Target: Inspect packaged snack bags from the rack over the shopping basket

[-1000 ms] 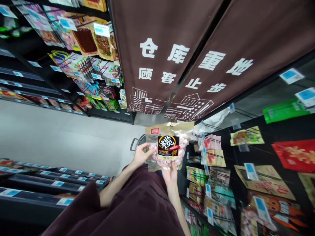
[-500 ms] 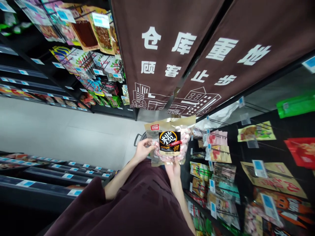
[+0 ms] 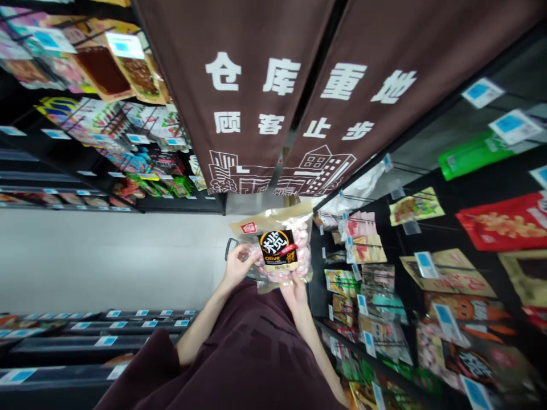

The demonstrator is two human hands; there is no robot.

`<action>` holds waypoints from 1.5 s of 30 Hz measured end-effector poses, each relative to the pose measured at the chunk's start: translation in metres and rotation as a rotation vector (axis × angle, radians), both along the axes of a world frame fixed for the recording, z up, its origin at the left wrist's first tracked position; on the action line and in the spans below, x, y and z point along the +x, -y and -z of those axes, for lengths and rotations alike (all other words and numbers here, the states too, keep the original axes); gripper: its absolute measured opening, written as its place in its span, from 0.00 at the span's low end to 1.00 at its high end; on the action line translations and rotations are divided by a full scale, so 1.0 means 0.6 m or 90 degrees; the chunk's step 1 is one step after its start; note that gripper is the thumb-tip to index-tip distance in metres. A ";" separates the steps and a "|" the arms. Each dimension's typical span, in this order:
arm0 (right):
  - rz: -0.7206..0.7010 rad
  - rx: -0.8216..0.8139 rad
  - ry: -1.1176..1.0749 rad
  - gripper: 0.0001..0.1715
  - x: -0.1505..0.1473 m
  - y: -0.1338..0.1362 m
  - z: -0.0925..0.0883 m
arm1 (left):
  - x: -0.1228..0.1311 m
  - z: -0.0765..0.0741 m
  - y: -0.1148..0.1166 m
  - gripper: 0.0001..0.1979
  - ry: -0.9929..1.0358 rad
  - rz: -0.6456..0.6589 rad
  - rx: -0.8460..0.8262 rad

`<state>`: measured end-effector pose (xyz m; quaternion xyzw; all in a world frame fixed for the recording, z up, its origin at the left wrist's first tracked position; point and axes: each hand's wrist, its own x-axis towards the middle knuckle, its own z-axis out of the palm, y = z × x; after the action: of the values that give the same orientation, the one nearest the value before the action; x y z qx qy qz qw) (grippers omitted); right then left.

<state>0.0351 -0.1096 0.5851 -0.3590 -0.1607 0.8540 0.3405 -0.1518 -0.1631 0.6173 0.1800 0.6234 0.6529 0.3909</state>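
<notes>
I hold a clear and gold snack bag (image 3: 277,250) up in front of me. It has a black round label reading "Olive" and is full of small pink wrapped pieces. My left hand (image 3: 236,266) pinches the bag's left edge. My right hand (image 3: 294,291) grips it from below at the bottom edge. Both forearms reach forward over my dark maroon garment (image 3: 243,364). Behind the bag, low on the floor, shows a dark basket handle (image 3: 231,246).
Two brown door curtains (image 3: 273,97) with white characters hang straight ahead. A black rack of hanging snack packets (image 3: 384,285) stands close on the right. More snack racks (image 3: 119,125) line the far left, and low shelves (image 3: 85,336) the near left. Grey floor (image 3: 106,256) lies between.
The view has swung, so the bag and both hands sit a little further left in the picture. The bag tilts slightly more. Both hands keep the same hold.
</notes>
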 end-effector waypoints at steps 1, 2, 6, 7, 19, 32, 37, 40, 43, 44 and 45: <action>0.004 -0.003 0.002 0.26 0.000 0.000 0.003 | -0.002 0.002 0.000 0.23 -0.001 -0.005 0.003; 0.004 -0.005 -0.001 0.24 -0.001 0.001 0.006 | -0.004 0.004 0.001 0.23 0.000 -0.004 0.007; 0.023 -0.007 -0.007 0.22 0.003 0.003 0.020 | -0.010 0.013 0.004 0.21 0.003 0.025 0.010; 0.024 -0.007 -0.007 0.22 0.005 0.004 0.024 | -0.011 0.014 0.005 0.20 -0.005 0.026 0.006; 0.079 -0.056 -0.091 0.27 0.003 -0.002 0.032 | 0.009 0.005 -0.027 0.30 0.013 0.274 -0.013; 0.194 -0.065 -0.081 0.28 0.009 -0.006 0.015 | 0.061 0.045 -0.014 0.31 -0.086 0.461 -0.075; 0.212 -0.064 -0.104 0.30 0.006 -0.007 0.027 | 0.057 0.049 -0.018 0.26 -0.094 0.481 -0.033; 0.225 -0.061 -0.097 0.27 0.004 -0.008 0.033 | 0.055 0.051 -0.016 0.20 -0.172 0.482 -0.029; 0.223 -0.064 -0.083 0.27 0.000 -0.010 0.032 | 0.053 0.051 -0.014 0.17 -0.226 0.466 -0.012; 0.219 -0.066 -0.077 0.27 -0.002 -0.011 0.031 | 0.053 0.052 -0.013 0.16 -0.230 0.454 -0.008; 0.214 -0.065 -0.071 0.27 -0.003 -0.012 0.029 | 0.053 0.053 -0.013 0.16 -0.227 0.439 -0.010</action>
<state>0.0331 -0.1026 0.5677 -0.3496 -0.0356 0.8108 0.4681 -0.1203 -0.1555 0.5855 0.4869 0.5893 0.4368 0.4742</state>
